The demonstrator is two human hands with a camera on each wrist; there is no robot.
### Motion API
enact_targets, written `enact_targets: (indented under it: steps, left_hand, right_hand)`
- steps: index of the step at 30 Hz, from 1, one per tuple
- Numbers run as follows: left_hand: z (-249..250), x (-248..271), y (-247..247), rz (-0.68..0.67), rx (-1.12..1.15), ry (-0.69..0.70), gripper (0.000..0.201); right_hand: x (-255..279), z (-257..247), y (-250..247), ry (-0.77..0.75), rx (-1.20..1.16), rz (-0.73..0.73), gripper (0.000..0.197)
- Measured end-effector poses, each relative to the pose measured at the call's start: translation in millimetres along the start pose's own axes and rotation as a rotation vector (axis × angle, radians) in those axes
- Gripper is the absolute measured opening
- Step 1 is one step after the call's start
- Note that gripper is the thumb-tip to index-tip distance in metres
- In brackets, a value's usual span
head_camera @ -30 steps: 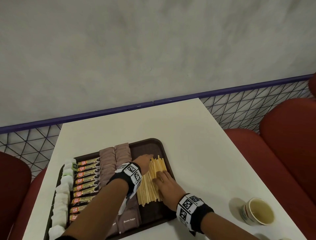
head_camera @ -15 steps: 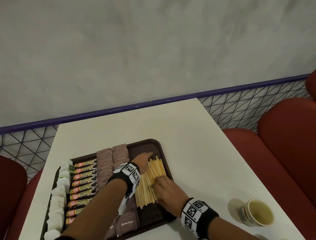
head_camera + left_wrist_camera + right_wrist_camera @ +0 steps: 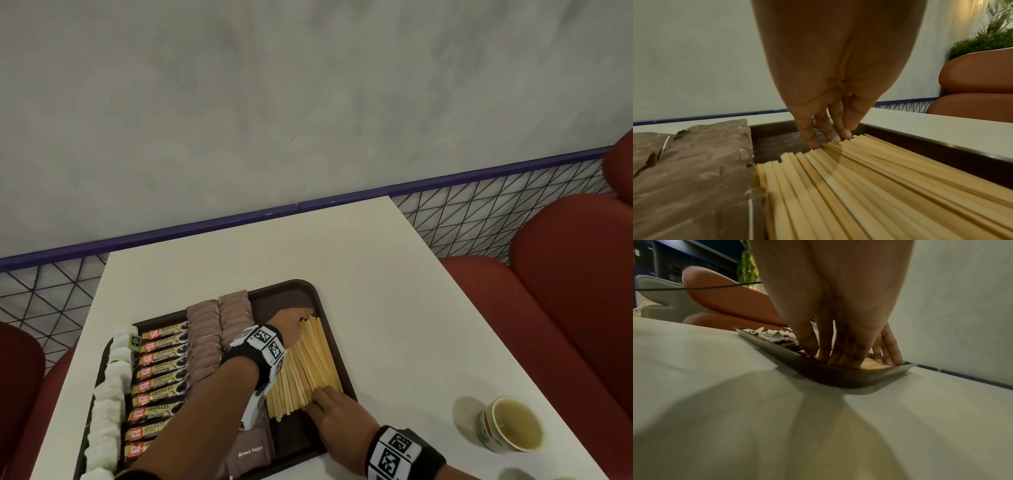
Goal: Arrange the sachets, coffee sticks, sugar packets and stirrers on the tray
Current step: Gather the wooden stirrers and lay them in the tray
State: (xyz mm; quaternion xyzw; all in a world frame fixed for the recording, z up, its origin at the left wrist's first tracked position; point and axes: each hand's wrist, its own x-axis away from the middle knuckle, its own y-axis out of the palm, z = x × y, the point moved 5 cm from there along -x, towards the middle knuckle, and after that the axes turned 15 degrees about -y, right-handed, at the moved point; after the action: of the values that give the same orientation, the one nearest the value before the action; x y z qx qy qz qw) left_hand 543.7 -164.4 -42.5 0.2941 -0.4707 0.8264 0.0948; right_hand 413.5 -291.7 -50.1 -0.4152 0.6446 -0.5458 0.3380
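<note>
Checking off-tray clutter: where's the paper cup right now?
Head view: the paper cup stands on the white table, right of the tray, beside the right hand, touching neither.

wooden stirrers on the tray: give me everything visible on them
The wooden stirrers are thin, flat, pale strips lying loosely parallel in a flat batch at the right end of the brown tray, beside the brown sugar packets. Their far ends are uneven. The left hand touches those far ends with straight fingers; the right hand presses the near ends.
</note>
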Motion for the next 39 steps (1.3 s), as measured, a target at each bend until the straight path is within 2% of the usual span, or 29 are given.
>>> enact_targets:
  steps: [8,10,14,15,18,20,21,23,25,26,27,32,39]
  left_hand:
    - [7.2,-2.7,6.4,-0.051,0.031,0.005,0.06]
    - [8.8,-0.8,7.5,-0.053,0.039,0.021,0.058]
    - [6.8,-0.6,2.0,0.013,0.03,0.02,0.055]
    - [3.7,-1.9,0.1,0.027,0.009,0.008,0.055]
    - [-8.8,-6.3,-5.3,0.056,-0.035,-0.048,0.054]
    - [-11.7,-4.5,-7.5,0.061,-0.056,-0.054,0.052]
    - [-11.4,-3.3,-8.1,0.056,-0.059,-0.047,0.051]
    - [-10.9,-1.8,-10.1,0.051,-0.055,-0.031,0.051]
    - [-13.0,-1.7,-15.6,0.07,-0.054,-0.025,0.051]
    - [-16.3,-2.9,-18.4,0.079,-0.058,-0.031,0.051]
    - [-19.4,-2.9,-21.4,0.086,-0.073,-0.041,0.051]
    - [-28.1,2.2,-24.7,0.056,-0.198,-0.054,0.05]
    - [-31.8,6.3,-33.6,0.049,-0.245,-0.088,0.049]
  right_hand:
    - [3.6,-6.3,0.8,0.058,-0.08,0.02,0.04]
    - [2.5,-5.3,-0.7,0.073,-0.08,-0.013,0.041]
    - [2.5,-5.0,1.1,0.089,-0.059,-0.109,0.041]
    - [1.5,-5.8,-1.1,0.086,-0.059,-0.095,0.042]
    - [-3.8,-13.6,-3.0,0.011,-0.073,-0.066,0.051]
    - [-7.7,-15.8,3.2,-0.102,-0.056,-0.162,0.052]
    - [-8.5,-16.9,0.1,-0.094,-0.071,-0.201,0.048]
    - [-9.8,-13.9,-1.3,-0.028,-0.108,-0.106,0.04]
    - [-9.3,-15.6,6.6,0.018,-0.229,-0.172,0.034]
    - [-10.3,-17.5,7.8,0.033,-0.209,-0.133,0.036]
    - [-12.7,-21.0,10.9,0.018,-0.188,-0.083,0.038]
    - [-21.5,-35.0,21.2,-0.091,-0.149,-0.059,0.034]
    - [-28.9,-31.7,13.0,-0.083,-0.166,-0.076,0.043]
